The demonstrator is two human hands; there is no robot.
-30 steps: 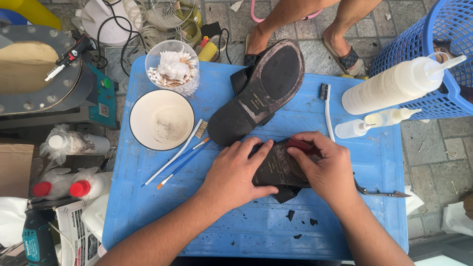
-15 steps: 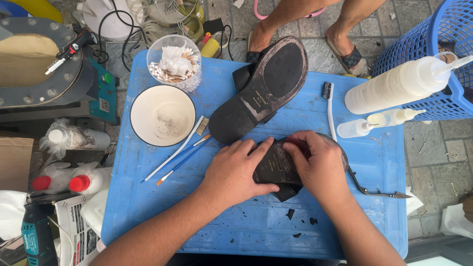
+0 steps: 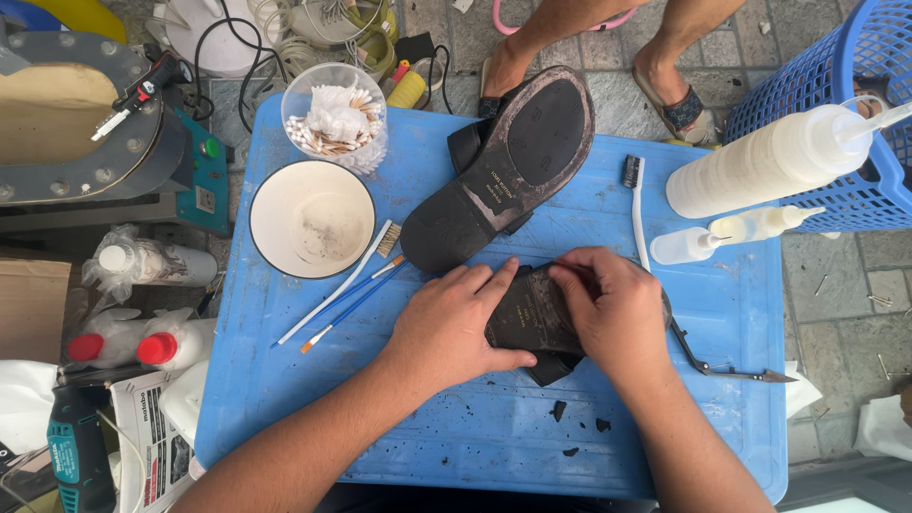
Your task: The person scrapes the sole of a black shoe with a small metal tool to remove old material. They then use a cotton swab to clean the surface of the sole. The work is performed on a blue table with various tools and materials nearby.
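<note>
Shoe (image 3: 532,318): sole up on blue surface (image 3: 475,427), pinned flat for working
Left hand (image 3: 451,328): spread open, bracing it
Right hand (image 3: 613,309): fingers curled, pressing sole edge
Second shoe (image 3: 503,176): parked far, sole up

Street cobbler's w/shop (shoe (image 3: 503,171), glue bottle (image 3: 769,161)).

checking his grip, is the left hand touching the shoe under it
Touching. The head view shows the left hand pressed flat on the dark shoe, fingers overlapping its sole, with the right hand on it too.
</note>
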